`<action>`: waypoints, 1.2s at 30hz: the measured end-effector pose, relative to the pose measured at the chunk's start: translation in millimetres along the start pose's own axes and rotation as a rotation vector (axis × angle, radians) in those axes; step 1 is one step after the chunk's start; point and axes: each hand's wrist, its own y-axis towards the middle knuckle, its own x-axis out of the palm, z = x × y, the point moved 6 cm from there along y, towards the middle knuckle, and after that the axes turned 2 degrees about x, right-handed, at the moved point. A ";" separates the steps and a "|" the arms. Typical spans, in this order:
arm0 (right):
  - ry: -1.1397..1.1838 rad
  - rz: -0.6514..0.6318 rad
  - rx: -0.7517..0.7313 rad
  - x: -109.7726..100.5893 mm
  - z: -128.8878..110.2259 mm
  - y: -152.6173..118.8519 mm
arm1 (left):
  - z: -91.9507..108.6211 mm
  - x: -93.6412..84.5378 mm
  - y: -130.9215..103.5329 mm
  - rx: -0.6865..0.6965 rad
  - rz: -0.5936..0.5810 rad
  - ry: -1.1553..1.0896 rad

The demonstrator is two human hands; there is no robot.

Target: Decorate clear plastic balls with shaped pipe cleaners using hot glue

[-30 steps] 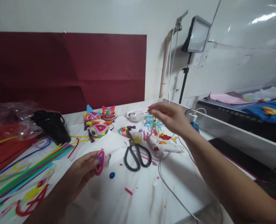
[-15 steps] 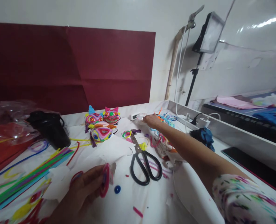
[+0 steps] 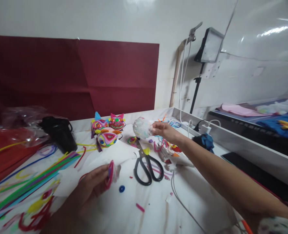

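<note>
At nine o'clock of the scissors [image 3: 142, 154], a pink loop [image 3: 110, 175] is pinched on edge by the left hand's [image 3: 93, 182] fingers, seemingly keeping its faces uncovered. At twelve o'clock, a pale, speckled bundle [image 3: 141, 127] is gripped only at its side by the right hand [image 3: 166, 132], probably because of its bulk.

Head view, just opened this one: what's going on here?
A person's left hand holds a pink-edged piece, while the right hand reaches out and grips a whitish, speckled ball. Black-handled scissors lie on the table between the two arms. Three colourful face-like ornaments sit behind, and coloured strips lie at the left.
</note>
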 end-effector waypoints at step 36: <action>-0.665 0.081 -0.171 55.3 -13.8 -53.8 | 27.7 -34.5 0.6 0.193 0.180 0.000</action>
